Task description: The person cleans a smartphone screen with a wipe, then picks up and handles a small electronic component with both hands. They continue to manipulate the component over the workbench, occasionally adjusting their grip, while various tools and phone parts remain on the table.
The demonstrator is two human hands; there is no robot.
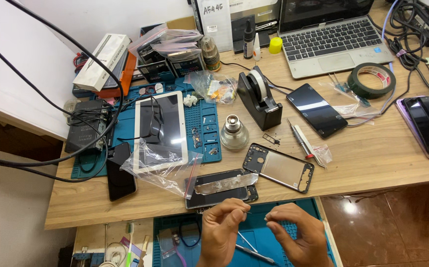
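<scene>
Both my hands hover at the bottom, over a blue work mat (303, 210) on a lower shelf. My left hand (224, 230) pinches thumb and forefinger on a tiny thin piece (247, 212), too small to identify. My right hand (298, 237) faces it a few centimetres away, with its fingertips pinched on something small and pale. Just beyond them, at the desk's front edge, lies an opened black phone (214, 195) with a strip of clear film across it. To its right rests a bare phone frame (278, 168). Tweezers (254, 249) lie on the mat under my hands.
On the wooden desk (372, 158) stand a black tape dispenser (259, 99), a glass bottle (234, 132), a screwdriver (301, 141), a black phone (317, 110), a white tablet (160, 129) on a blue mat (202, 123), a laptop (333, 39) and a tape roll (371, 79). Cables hang at the left.
</scene>
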